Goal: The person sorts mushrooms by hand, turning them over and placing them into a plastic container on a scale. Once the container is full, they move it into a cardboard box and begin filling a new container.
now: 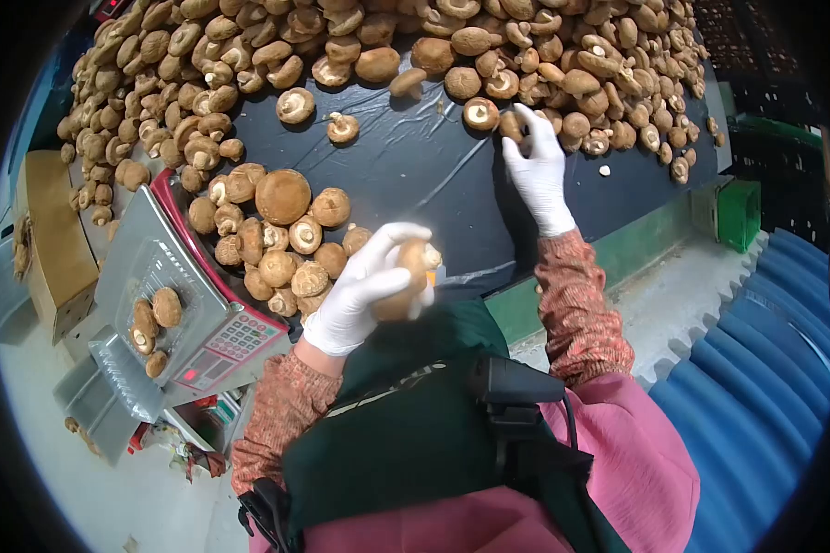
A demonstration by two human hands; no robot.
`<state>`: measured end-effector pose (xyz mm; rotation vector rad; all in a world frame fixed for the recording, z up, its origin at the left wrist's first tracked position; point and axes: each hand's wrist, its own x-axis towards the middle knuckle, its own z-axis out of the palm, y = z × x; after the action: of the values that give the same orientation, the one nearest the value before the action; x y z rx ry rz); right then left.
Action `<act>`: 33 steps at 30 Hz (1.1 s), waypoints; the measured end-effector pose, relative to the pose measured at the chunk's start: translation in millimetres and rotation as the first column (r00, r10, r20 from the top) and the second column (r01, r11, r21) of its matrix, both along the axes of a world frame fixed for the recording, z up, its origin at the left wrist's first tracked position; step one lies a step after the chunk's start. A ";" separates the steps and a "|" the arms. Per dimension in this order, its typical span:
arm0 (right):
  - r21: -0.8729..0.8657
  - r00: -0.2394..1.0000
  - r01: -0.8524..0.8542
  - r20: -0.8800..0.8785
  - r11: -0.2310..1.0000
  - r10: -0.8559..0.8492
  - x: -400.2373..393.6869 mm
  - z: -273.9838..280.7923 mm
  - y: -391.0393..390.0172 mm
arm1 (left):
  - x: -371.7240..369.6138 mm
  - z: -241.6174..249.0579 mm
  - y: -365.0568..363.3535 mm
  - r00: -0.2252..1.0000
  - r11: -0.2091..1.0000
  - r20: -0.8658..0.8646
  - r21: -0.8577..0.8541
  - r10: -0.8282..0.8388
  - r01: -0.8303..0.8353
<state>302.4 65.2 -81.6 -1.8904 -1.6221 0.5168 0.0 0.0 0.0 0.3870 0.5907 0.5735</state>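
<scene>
White gloves cover both hands. My left hand (371, 288) is wrapped round a couple of brown mushrooms (413, 269), held above the near edge of the dark table covering (461, 198); they are slightly blurred. Further out on the right, my right hand (533, 166) has its thumb and fingers around a brown mushroom (512, 127) at the edge of the big mushroom pile (581, 83). Beside my left hand, a smaller group of mushrooms (282, 196) lies next to the scale.
A red-edged digital scale (171, 276) at the left carries a few mushrooms (166, 307). Beyond it stands a cardboard box (55, 244). A green container (738, 215) is at the right, above blue corrugated sheeting (756, 350).
</scene>
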 end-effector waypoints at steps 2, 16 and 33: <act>-0.076 0.737 0.045 -0.670 0.996 -0.085 -0.3 10.6 -2.7 | 0.2 2.3 -3.9 1.000 1.000 0.004 -0.018 0.014 -0.014; -0.199 0.627 -0.496 -0.756 0.845 0.189 -63.4 110.6 -46.1 | 10.2 11.4 -5.9 0.993 0.995 -0.108 -0.077 0.051 -0.059; -0.138 0.416 -0.118 -0.906 0.983 -0.077 -30.1 34.3 9.1 | -0.4 3.7 -6.4 0.995 0.995 -0.053 -0.050 0.088 -0.090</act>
<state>272.4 74.3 -47.3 -1.2244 -0.8236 1.4562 -0.4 -6.4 3.7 0.3276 0.6735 0.6337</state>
